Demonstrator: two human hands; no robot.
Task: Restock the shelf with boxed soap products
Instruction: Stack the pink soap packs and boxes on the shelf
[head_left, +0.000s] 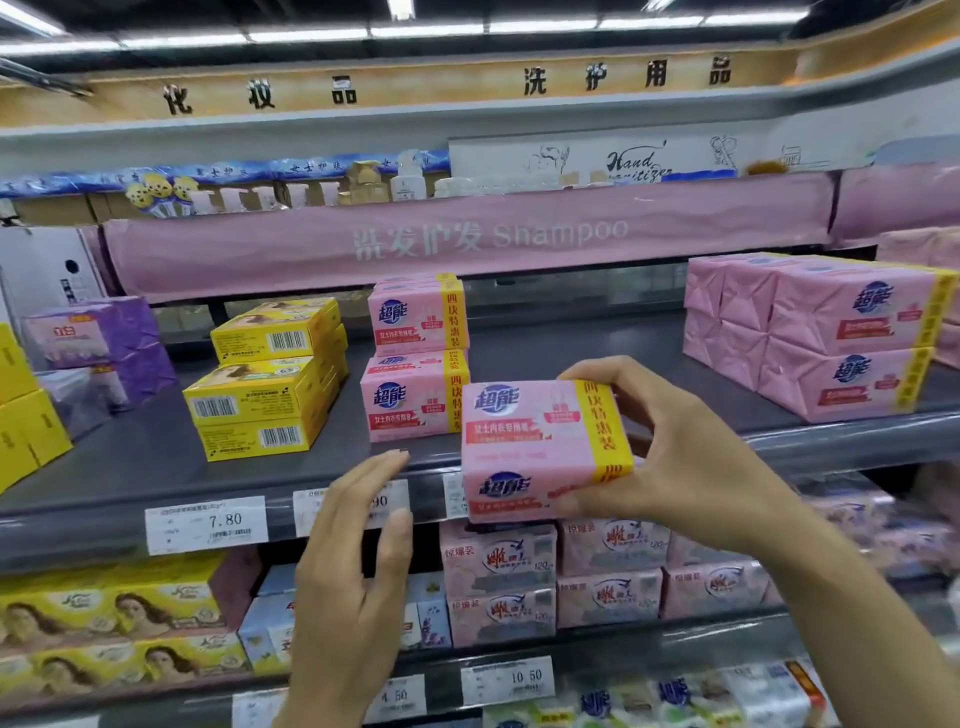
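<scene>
Centre frame: soap pack (545, 447) in right hand (691, 457), before shelf edge (78, 525). Lower centre: left hand (353, 561). On shelf: soap stack (415, 358) centre, boxes (270, 379) left of it, wrapped packs (815, 332) far right.

A shop, seemingly a supermarket: price tags (207, 524) front stocked shelves (130, 467) under a Shampoo banner (467, 239).

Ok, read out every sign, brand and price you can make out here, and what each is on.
"化妆品" and "洗护用品": top fascia
"洗发护发 Shampoo": pink banner
"Hand", second word half hidden: white sign
"超能", "四块特惠装": pink pack in the right hand
"7.80": upper price tag
"10 50": lower price tag
Smaller print: too blurred.
</scene>
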